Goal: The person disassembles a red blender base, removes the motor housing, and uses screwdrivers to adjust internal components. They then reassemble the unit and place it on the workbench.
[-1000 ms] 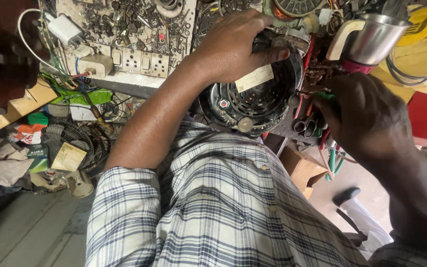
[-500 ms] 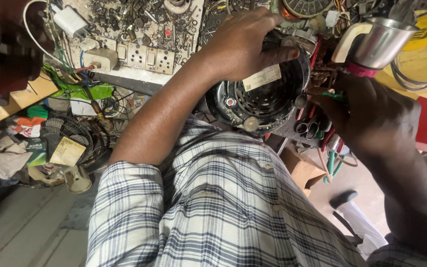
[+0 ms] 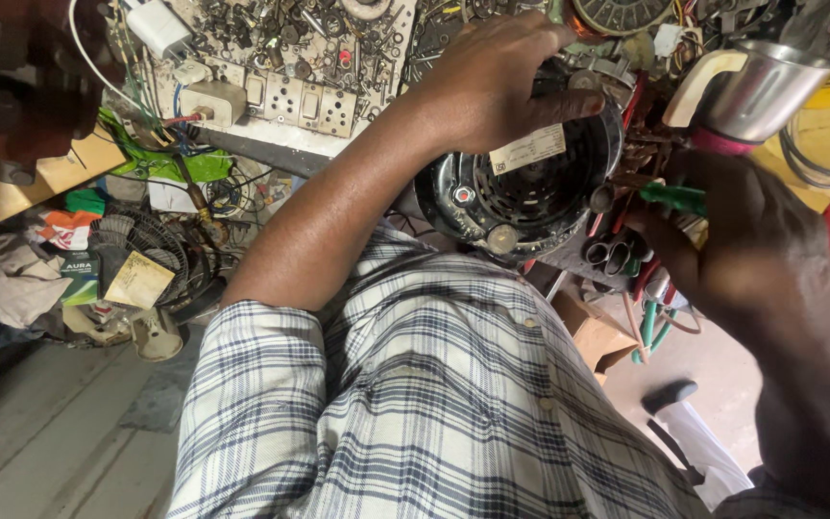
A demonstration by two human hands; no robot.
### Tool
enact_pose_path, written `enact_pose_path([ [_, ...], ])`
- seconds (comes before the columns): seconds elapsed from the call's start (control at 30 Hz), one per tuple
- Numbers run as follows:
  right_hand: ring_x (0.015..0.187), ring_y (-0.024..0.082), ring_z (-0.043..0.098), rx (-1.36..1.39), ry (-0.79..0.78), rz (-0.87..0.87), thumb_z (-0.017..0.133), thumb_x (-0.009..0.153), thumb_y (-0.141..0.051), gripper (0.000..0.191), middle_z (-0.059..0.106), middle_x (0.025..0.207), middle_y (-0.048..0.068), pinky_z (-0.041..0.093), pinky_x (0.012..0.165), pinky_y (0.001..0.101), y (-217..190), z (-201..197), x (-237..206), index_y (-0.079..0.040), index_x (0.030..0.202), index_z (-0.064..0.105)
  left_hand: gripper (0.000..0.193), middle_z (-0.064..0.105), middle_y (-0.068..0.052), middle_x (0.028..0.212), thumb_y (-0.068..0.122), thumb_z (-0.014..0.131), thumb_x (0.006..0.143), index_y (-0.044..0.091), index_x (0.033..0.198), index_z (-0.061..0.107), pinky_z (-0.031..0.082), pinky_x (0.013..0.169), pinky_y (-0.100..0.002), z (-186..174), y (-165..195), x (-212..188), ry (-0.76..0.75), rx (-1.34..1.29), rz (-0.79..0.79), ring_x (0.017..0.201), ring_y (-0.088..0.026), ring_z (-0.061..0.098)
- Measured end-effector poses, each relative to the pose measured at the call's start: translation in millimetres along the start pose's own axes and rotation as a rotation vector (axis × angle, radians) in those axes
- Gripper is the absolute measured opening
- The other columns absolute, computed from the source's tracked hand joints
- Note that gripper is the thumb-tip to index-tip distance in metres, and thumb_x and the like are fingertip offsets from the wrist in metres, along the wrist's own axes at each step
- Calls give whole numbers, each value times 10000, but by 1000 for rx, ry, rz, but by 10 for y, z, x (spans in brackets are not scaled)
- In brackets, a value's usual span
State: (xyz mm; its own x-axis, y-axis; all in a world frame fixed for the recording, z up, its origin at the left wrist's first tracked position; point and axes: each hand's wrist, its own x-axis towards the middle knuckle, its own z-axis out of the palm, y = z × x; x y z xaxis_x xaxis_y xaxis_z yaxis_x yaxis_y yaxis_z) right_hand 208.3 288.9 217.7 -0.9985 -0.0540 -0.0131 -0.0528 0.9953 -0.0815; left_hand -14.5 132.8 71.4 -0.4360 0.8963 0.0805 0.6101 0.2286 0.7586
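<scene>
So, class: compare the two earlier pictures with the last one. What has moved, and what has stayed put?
Little changed. The right hand with its green-handled tool has edged closer to the black round motor housing. The left hand keeps its grip on the housing's top, and the steel jug stays put.

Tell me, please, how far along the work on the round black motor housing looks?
Done: nothing visibly finished. In hand: the left hand steadies the round black motor housing while the right hand holds a green-handled tool at its edge. Left: the housing's inside stays open.
</scene>
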Motion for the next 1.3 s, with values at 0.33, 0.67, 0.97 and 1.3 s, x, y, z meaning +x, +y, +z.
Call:
enact_pose_path([
  [0.33,719,211,702,-1,74,12,805,934,-223,387,690,825,97,541,576,327,-4,159,-26,47,1155,636,931,632,-188,1239,780,561,900,-17,1382,563,423,1051,-526,27,8,14,-45,16,-49,1212,-355,594],
  [0.67,738,208,704,25,82,124,855,935,-230,403,716,910,87,562,618,359,-21,175,-66,-40,1190,608,817,652,-179,1225,710,634,925,12,1350,606,441,1031,-533,-26,37,7,-13,-5,-8,1195,-354,612],
  [0.97,804,224,709,89,172,233,866,980,-222,473,686,968,97,556,708,341,-67,254,-16,-16,1278,562,849,636,-200,1274,738,611,944,-7,1351,602,422,1037,-559,16,16,-7,40,27,32,1224,-380,592],
  [1.3,987,302,754,159,199,176,818,1034,-72,582,695,1235,205,604,825,365,-88,313,-94,4,1467,436,932,589,-228,1356,806,482,921,0,1379,581,383,1081,-585,8,11,4,-30,26,-9,1300,-395,543],
])
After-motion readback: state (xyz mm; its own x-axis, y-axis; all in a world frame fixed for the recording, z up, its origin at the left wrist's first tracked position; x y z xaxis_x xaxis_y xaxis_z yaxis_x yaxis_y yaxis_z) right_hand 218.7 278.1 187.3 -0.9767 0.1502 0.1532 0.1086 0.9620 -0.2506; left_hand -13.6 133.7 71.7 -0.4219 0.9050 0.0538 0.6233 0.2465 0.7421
